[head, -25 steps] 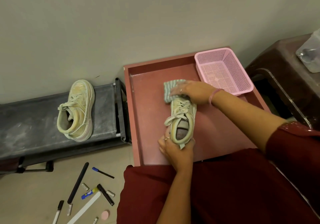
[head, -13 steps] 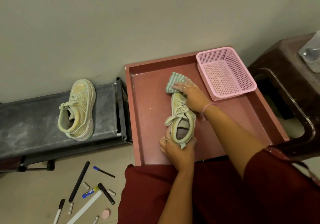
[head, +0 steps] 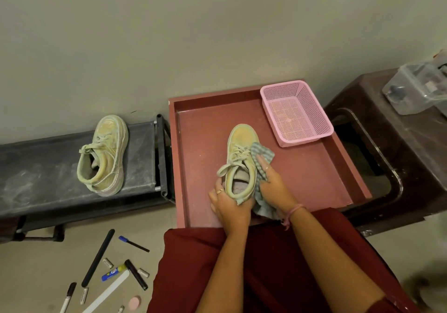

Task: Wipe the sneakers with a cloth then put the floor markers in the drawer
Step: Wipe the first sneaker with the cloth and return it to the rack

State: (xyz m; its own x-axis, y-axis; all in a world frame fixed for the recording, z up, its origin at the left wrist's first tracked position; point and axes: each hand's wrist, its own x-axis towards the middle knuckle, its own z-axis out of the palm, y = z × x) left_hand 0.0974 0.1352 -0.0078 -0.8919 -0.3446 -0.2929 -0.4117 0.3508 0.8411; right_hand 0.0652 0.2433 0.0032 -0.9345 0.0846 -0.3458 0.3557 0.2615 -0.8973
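A pale yellow-green sneaker (head: 242,148) stands toe-away in the open red drawer (head: 314,182). My left hand (head: 229,204) grips its heel. My right hand (head: 272,184) presses a striped green cloth (head: 262,154) against the sneaker's right side, fingers laid along it. The second sneaker (head: 104,155), dusty, sits on a low black shoe rack (head: 36,179) to the left. Black markers (head: 136,274) and a blue-capped pen (head: 133,243) lie on the floor at lower left.
A pink mesh basket (head: 296,113) sits in the drawer's far right corner. A dark brown stool (head: 399,155) with a clear plastic box (head: 418,90) stands on the right. Batteries, a glue tube, a white strip and a long black stick are scattered among the markers.
My right hand and the cloth slid from the sneaker's toe back along its right side toward the heel. My left hand stayed on the heel. The view shifted a little.
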